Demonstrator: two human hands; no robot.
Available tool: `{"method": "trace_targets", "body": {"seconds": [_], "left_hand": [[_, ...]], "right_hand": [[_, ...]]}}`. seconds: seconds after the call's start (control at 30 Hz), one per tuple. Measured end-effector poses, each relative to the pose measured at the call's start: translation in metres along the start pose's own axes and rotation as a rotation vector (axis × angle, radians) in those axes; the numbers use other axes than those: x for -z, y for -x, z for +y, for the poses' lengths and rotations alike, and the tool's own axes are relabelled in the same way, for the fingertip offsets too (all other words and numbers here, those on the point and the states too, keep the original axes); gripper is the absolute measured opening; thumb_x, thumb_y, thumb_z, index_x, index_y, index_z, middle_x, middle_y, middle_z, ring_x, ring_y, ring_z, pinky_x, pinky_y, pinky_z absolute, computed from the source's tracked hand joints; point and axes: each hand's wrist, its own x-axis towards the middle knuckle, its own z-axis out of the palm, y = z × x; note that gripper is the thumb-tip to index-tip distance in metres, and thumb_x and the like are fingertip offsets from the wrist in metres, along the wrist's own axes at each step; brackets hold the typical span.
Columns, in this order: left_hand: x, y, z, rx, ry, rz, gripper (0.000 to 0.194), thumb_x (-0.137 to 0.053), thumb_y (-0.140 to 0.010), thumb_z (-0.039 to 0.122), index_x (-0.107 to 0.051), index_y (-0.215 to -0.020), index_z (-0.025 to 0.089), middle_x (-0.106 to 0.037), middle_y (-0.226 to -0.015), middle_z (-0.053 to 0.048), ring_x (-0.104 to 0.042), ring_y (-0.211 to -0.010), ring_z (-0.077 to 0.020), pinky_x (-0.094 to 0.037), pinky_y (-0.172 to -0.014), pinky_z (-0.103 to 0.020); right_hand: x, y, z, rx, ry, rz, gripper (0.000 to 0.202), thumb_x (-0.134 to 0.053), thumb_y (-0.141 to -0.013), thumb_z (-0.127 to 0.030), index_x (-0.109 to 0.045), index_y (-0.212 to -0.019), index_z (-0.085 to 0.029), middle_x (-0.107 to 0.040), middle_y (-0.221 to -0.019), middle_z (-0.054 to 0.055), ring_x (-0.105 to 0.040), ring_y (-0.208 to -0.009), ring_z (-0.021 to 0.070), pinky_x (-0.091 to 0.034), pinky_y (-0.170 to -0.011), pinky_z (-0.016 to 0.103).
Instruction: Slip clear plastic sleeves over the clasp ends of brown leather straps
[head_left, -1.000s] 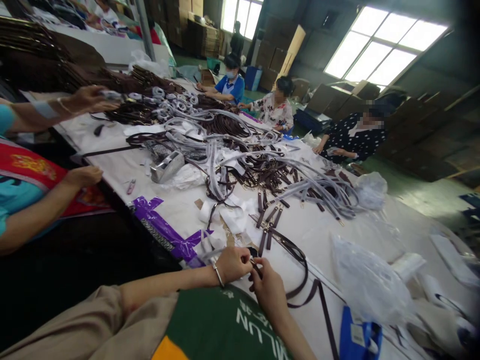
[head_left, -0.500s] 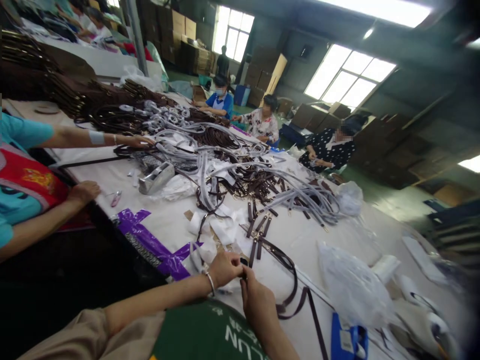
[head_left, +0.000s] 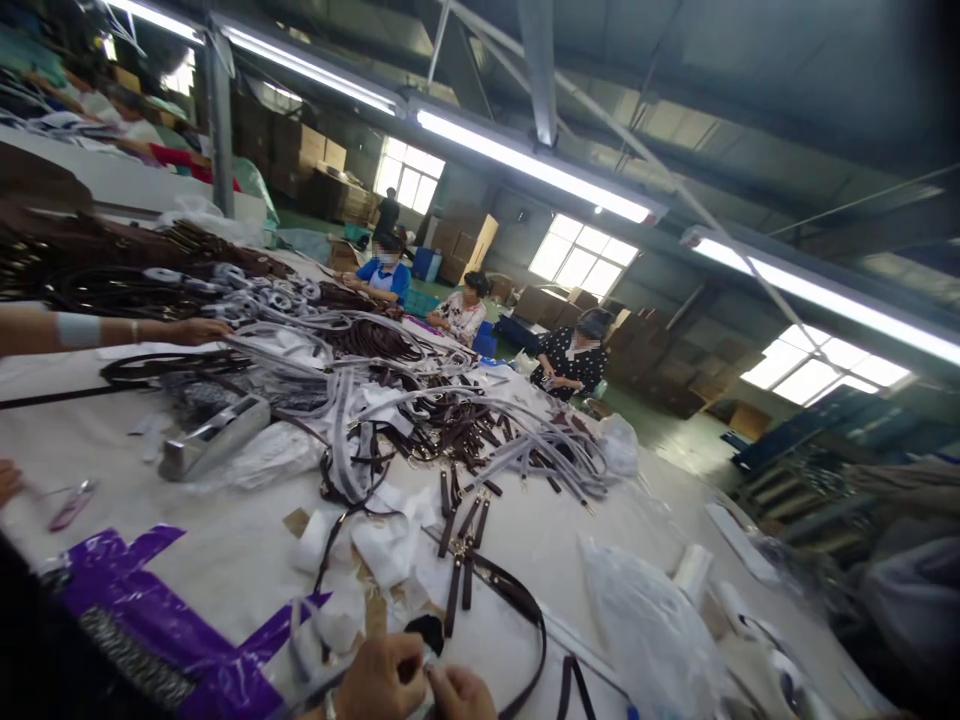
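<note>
My left hand point(head_left: 379, 680), with a light bracelet at the wrist, is closed at the bottom edge of the view. A small black piece point(head_left: 426, 634) sticks up from its fingertips; its kind is not clear. Close against it, my right hand point(head_left: 461, 692) has its fingers pinched together, and a pale bit shows between the two hands. What the right fingers grip is hidden. Just beyond lie crumpled white wrapping point(head_left: 390, 545) and dark brown straps point(head_left: 466, 540) with metal fittings. A longer brown strap point(head_left: 529, 610) curves to the right of my hands.
Purple plastic packaging point(head_left: 150, 610) lies at the left near edge. Behind it stand a metal tape dispenser point(head_left: 214, 437) and a co-worker's outstretched arm point(head_left: 180, 330). Grey-wrapped straps point(head_left: 540, 450) heap mid-table. A clear plastic bag point(head_left: 645, 610) lies right. Several people sit beyond.
The view has tilted up and turned right, so the table and my hands sit lower in it. My hands stay together, and the black piece now shows above the fingertips.
</note>
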Motion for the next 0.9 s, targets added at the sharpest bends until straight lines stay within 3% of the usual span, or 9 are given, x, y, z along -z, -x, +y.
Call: {"method": "trace_targets", "body": {"seconds": [0.13, 0.2, 0.3, 0.43, 0.6, 0.77, 0.9], "left_hand": [[0.014, 0.014, 0.011, -0.27, 0.009, -0.051, 0.019, -0.05, -0.079, 0.023, -0.052, -0.061, 0.017, -0.052, -0.057, 0.0, -0.044, -0.055, -0.011, -0.029, -0.052, -0.025], [0.031, 0.017, 0.02, -0.296, 0.063, -0.061, 0.017, -0.05, -0.081, 0.024, -0.056, -0.067, 0.017, -0.054, -0.061, 0.0, -0.046, -0.057, -0.0106, -0.032, -0.054, -0.024], [0.059, 0.009, 0.028, -0.339, 0.136, -0.02, 0.018, -0.048, -0.088, 0.028, -0.06, -0.086, 0.016, -0.059, -0.079, -0.003, -0.051, -0.073, -0.0126, -0.041, -0.068, -0.024], [0.08, 0.006, 0.03, -0.481, 0.089, -0.04, 0.019, -0.053, -0.086, 0.031, -0.059, -0.095, 0.016, -0.059, -0.095, -0.006, -0.049, -0.096, -0.0175, -0.038, -0.091, -0.031], [0.072, 0.026, 0.032, -0.483, -0.054, -0.02, 0.018, -0.05, -0.088, 0.031, -0.059, -0.092, 0.016, -0.058, -0.094, -0.008, -0.048, -0.096, -0.0192, -0.036, -0.093, -0.032], [0.058, 0.029, 0.032, -0.463, -0.301, -0.008, 0.013, -0.046, -0.087, 0.02, -0.057, -0.087, 0.014, -0.057, -0.089, -0.008, -0.049, -0.09, -0.0193, -0.037, -0.089, -0.032], [0.053, 0.027, 0.036, -0.368, -0.332, 0.022, 0.01, -0.046, -0.081, 0.015, -0.056, -0.079, 0.013, -0.057, -0.083, -0.008, -0.05, -0.086, -0.0202, -0.04, -0.082, -0.032]], "right_hand": [[0.005, 0.022, -0.014, -0.056, -0.109, -0.026, 0.058, -0.052, -0.067, -0.072, -0.057, -0.078, -0.015, -0.051, -0.046, -0.003, -0.032, -0.03, 0.0051, -0.019, -0.032, 0.018], [0.008, 0.034, -0.024, -0.037, -0.133, 0.009, 0.054, -0.053, -0.07, -0.067, -0.057, -0.08, -0.015, -0.047, -0.045, -0.005, -0.027, -0.031, 0.0037, -0.015, -0.032, 0.018], [0.011, 0.047, -0.04, -0.021, -0.095, -0.018, 0.046, -0.056, -0.074, -0.059, -0.058, -0.08, -0.014, -0.043, -0.041, -0.007, -0.024, -0.031, 0.0034, -0.013, -0.034, 0.018], [0.005, 0.058, -0.055, 0.0, 0.011, -0.034, 0.042, -0.052, -0.078, -0.056, -0.058, -0.079, -0.015, -0.048, -0.044, -0.005, -0.03, -0.034, 0.0055, -0.018, -0.035, 0.019], [-0.008, 0.062, -0.058, 0.181, 0.365, 0.061, 0.04, -0.043, -0.086, -0.053, -0.053, -0.069, -0.018, -0.051, -0.052, -0.002, -0.047, -0.049, 0.0119, -0.034, -0.049, 0.022], [-0.011, 0.056, -0.049, 0.325, 0.628, 0.085, 0.035, -0.038, -0.09, -0.047, -0.053, -0.074, -0.02, -0.061, -0.064, 0.003, -0.056, -0.059, 0.0165, -0.036, -0.058, 0.025], [-0.011, 0.054, -0.05, 0.339, 0.646, 0.072, 0.028, -0.04, -0.09, -0.042, -0.057, -0.081, -0.021, -0.065, -0.071, 0.004, -0.059, -0.065, 0.0181, -0.036, -0.06, 0.026]]}}
